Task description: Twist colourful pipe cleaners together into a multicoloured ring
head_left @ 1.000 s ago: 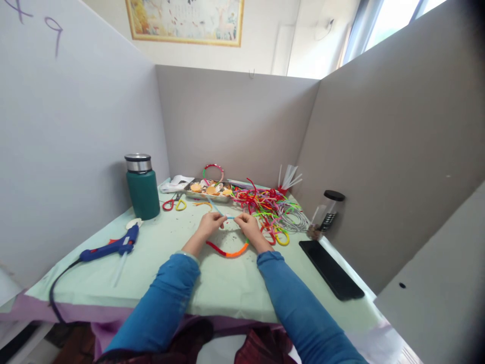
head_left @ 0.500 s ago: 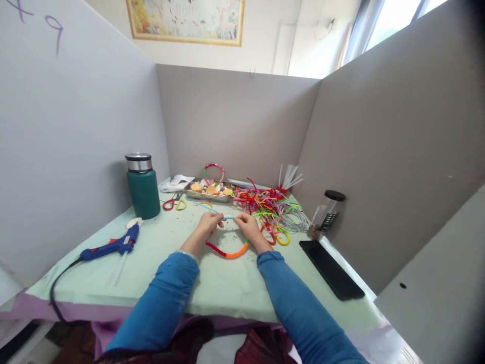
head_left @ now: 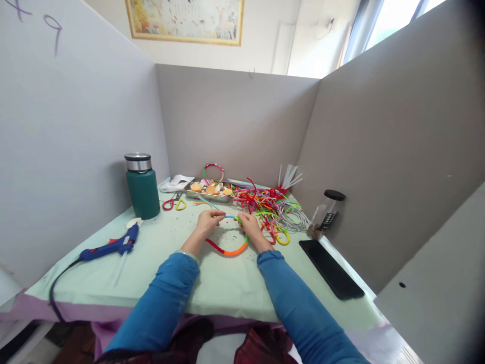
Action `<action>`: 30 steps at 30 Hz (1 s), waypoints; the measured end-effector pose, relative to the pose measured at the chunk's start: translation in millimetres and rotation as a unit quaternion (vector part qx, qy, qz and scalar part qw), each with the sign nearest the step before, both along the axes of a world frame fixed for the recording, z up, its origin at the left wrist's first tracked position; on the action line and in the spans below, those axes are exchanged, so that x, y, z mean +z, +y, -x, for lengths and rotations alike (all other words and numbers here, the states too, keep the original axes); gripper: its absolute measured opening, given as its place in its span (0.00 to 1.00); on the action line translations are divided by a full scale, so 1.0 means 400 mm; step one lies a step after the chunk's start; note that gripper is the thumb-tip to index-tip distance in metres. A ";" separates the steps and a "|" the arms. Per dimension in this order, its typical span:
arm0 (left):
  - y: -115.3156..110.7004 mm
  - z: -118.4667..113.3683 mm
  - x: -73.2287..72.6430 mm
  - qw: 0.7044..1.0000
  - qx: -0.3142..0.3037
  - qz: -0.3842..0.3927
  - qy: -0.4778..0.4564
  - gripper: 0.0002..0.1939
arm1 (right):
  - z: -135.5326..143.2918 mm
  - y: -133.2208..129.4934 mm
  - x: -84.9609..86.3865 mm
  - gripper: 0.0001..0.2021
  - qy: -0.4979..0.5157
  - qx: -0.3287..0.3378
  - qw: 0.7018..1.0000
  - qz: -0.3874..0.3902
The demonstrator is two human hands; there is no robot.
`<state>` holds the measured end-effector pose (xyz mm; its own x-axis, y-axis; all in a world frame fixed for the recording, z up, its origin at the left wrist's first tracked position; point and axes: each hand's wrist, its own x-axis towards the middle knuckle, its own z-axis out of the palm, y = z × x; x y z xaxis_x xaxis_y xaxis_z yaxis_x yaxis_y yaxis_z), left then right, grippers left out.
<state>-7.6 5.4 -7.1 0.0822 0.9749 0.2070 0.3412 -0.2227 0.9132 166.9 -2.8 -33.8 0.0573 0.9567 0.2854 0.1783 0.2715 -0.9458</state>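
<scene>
A curved hoop (head_left: 235, 251) wrapped in red, orange and green hangs below my hands over the table's middle. My left hand (head_left: 209, 222) pinches a light blue pipe cleaner (head_left: 207, 202), whose free end sticks up toward the back left. My right hand (head_left: 248, 226) is closed on the hoop's green part, where the blue strand meets it. A short length of blue spans the gap between my fingertips. The hoop is open on its left side, its dark red end below my left hand.
A green bottle (head_left: 143, 192) and a blue glue gun (head_left: 109, 248) are at left. Behind my hands are a metal tray (head_left: 215, 197) of shells and a tangled pile of pipe cleaners (head_left: 261, 199). Scissors (head_left: 282, 236) and a black slab (head_left: 329, 268) lie at right.
The blue strand's free end has swung up and back. More of the hoop's green part shows by my right hand, and my left hand has shifted slightly.
</scene>
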 end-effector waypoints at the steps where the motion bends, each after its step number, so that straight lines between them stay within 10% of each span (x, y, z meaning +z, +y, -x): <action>1: 0.002 0.000 0.000 1.000 0.009 -0.003 0.024 0.15 | -0.001 0.004 -0.002 0.16 0.016 0.007 1.000 0.017; 15: -0.003 -0.001 -0.002 0.941 0.069 -0.165 0.286 0.13 | -0.011 -0.004 0.006 0.22 0.006 0.036 0.999 0.018; 30: -0.010 -0.001 -0.011 0.932 0.071 -0.170 0.311 0.13 | 0.003 -0.012 0.009 0.11 -0.055 0.043 0.997 -0.019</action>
<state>-7.2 1.3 -11.5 0.1643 0.8719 0.4614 0.8297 -0.3751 0.4133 165.6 -7.5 -30.3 -0.0583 0.9449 0.3220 0.2544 0.3259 -0.9105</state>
